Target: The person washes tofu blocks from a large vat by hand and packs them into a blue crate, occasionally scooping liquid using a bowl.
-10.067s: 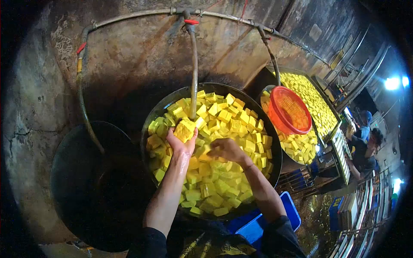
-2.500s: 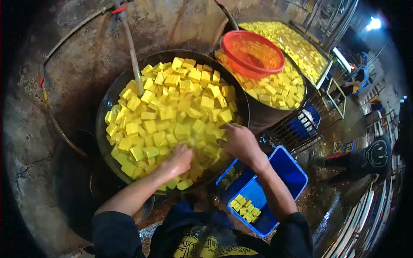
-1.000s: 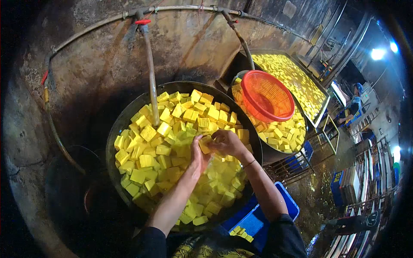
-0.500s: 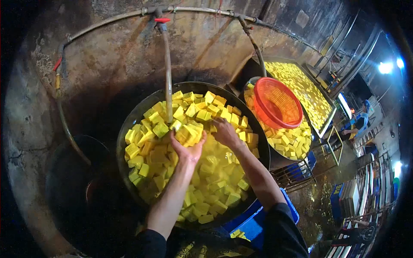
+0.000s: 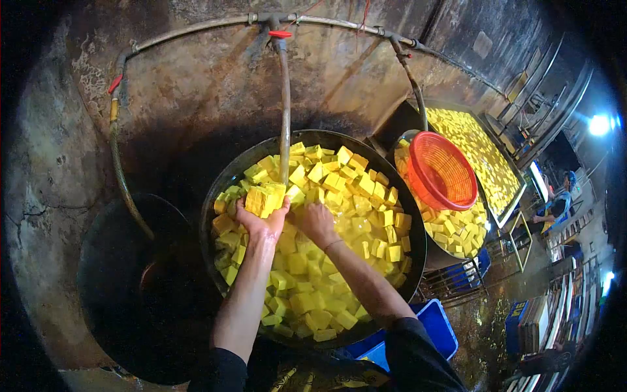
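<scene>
Landmark: round vat point(image 5: 418, 261). Left hand point(image 5: 263, 225) above its yellow blocks, palm up, fingers curled around several held yellow blocks point(image 5: 264, 199). Right hand point(image 5: 317, 224) just beside the left, low over the vat's blocks; can't tell its grip. Red basket point(image 5: 443, 171) right of the vat, blue crate point(image 5: 439, 326) at its lower right.

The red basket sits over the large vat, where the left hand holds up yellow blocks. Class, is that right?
Not quite: the head view shows the red basket over the smaller vat. The left hand does hold up yellow blocks over the large vat.
</scene>
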`<state>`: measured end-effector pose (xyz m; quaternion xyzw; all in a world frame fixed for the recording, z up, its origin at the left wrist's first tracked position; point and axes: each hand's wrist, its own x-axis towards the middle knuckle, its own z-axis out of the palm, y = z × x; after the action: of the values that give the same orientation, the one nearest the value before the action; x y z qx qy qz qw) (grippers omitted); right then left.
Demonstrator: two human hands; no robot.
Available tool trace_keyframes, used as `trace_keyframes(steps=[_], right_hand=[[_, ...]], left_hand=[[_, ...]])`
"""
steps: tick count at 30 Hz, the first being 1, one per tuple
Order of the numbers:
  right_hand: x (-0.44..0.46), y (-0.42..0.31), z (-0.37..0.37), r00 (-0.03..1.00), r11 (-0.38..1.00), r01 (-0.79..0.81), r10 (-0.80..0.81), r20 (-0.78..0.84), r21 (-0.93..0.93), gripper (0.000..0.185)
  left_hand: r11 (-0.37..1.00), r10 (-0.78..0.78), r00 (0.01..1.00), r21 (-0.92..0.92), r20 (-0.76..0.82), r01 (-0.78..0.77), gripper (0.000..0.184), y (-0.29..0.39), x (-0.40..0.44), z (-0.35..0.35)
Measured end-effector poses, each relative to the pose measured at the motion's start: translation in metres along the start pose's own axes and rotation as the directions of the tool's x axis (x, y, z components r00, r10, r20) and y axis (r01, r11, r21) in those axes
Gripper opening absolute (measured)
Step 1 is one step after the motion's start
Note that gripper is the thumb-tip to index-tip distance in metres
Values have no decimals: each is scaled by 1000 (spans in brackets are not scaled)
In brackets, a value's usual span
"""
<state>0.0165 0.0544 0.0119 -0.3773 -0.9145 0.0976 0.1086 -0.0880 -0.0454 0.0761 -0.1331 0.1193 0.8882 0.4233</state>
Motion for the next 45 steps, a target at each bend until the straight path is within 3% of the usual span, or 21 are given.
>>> trace_keyframes(steps=[5,7,8,10,13,15,17,19,21,23,25,27,29,31,33,35,38,39,42,43,45], right_hand=[[-2,27,-30,997,962,71,-80,23,263,40],[-16,37,-70,937,708,-256,12,350,659,35],[-22,41,-81,938,710,-258,19,347,656,35],[-36,41,-102,984,421,-60,-127,124,905,32],[-55,26,-151,982,412,-151,-44,185,898,32],[-62,23,-160,982,396,-162,-28,189,904,28],[-69,13,-166,983,365,-165,-18,184,916,28],[-76,-1,-177,983,526,-174,42,179,833,27],[-77,18,-156,982,580,-187,87,168,793,28],[-90,13,-168,990,479,-142,52,134,866,32],[-102,10,-181,995,371,-98,33,92,923,37],[-110,13,-187,965,846,215,-106,-241,487,41],[-123,21,-195,957,953,5,83,-278,303,73],[-145,45,-200,966,946,-64,139,-220,316,90],[-173,75,-211,985,811,-169,129,111,560,93],[-217,86,-237,970,399,-241,125,208,885,86],[-298,112,-253,961,246,-83,276,12,966,68],[-327,113,-256,914,225,-34,400,-60,974,64],[-418,160,-205,840,-9,52,541,-39,999,65],[-445,173,-186,813,-84,98,582,-31,992,65],[-490,197,-120,700,-292,127,703,123,948,56]], left_hand=[[999,-34,999,-8,0,34,39,1,10,-16],[990,-53,998,132,38,48,37,-2,14,-20],[990,-66,998,129,3,65,37,-5,5,-11],[984,-93,995,156,36,86,38,-14,10,-18],[968,-167,977,208,130,138,39,-34,22,-36],[974,-143,989,182,20,137,38,-57,26,-42],[926,-202,977,336,62,171,41,-70,-5,-24],[909,-352,917,301,187,287,43,-79,-8,-34],[930,-334,935,206,121,305,46,-101,-20,-25],[948,-275,960,151,-49,279,31,-112,-34,-15],[930,-359,933,81,0,358,29,-124,-30,-25],[910,-379,923,204,64,360,30,-142,-44,-29],[869,-484,840,21,244,494,34,-161,-57,-34],[810,-563,823,250,78,531,40,-164,-107,7],[702,-688,705,401,170,588,51,-180,-142,21],[709,-615,784,497,86,501,58,-213,-179,34],[361,-847,528,659,-65,660,68,-270,-224,15],[313,-709,701,926,81,210,74,-303,-244,-5],[64,-738,575,884,354,-463,83,-324,-273,-33],[58,-722,615,914,316,-402,81,-322,-279,-18],[179,-653,543,804,528,-566,67,-324,-258,-22]])
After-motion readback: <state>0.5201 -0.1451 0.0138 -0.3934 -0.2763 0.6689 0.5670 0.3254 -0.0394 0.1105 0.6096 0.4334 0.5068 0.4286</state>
